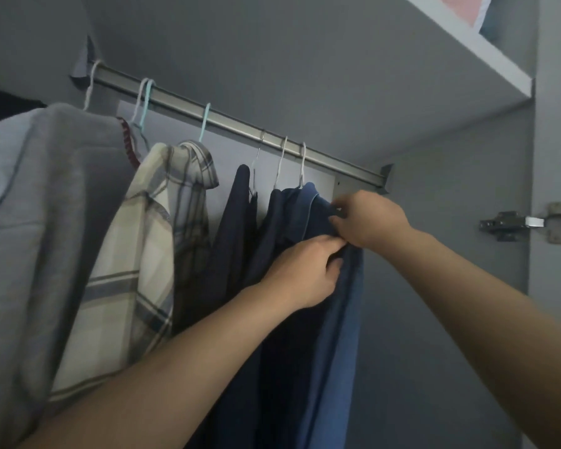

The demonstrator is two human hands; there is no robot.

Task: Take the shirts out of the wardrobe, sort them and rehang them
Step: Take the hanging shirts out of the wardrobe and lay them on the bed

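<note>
The grey wardrobe interior [418,319] holds a brushed metal hanging rail [227,123] that runs from upper left down to a bracket at the right wall, beneath a pale grey shelf [486,56]. At far left a light grey garment [46,222] fills the near field and blocks the view of whatever hangs behind it. Beside it hangs a cream and grey plaid shirt [149,241] on a pale turquoise hanger [204,123]. Next come two dark navy shirts [234,228] on thin white hangers. The medium blue collared shirt [334,319] is the last item at the right end of the rail, touching the navy shirt to its left. The left hand [305,270] pinches the front edge of the blue shirt below the collar, fingers curled into the cloth. The right hand [366,222] pinches the same shirt at the collar, just above the left hand. A silver metal door hinge [518,223] is mounted on the right panel, well apart from the shirts.
</note>
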